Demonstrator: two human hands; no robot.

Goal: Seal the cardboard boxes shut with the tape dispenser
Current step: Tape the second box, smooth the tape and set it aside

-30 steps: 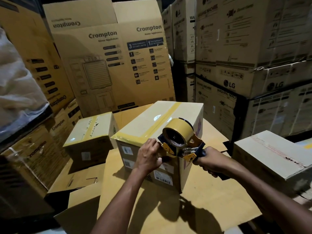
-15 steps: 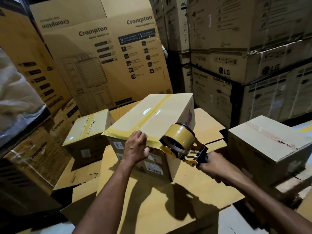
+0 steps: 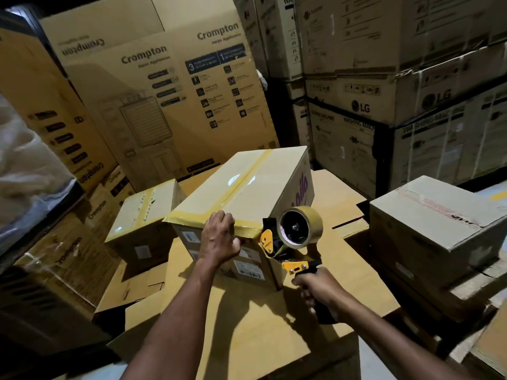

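Observation:
A cardboard box with glossy yellowish tape along its top seam and near edge sits on flattened cardboard in the middle. My left hand presses on the box's near top edge, fingers curled over the taped rim. My right hand grips the black handle of the tape dispenser, whose yellow frame and brown tape roll sit against the box's near right corner. A strip of tape runs from the dispenser onto that corner.
A smaller taped box stands to the left, and a grey box with red printed tape to the right. Tall Crompton cartons rise behind and at the left. LG cartons are stacked at the right. Flattened cardboard sheets cover the work surface.
The dispenser has travelled right along the box's near edge and down to the right corner. My left hand let go of the dispenser and now presses the taped edge.

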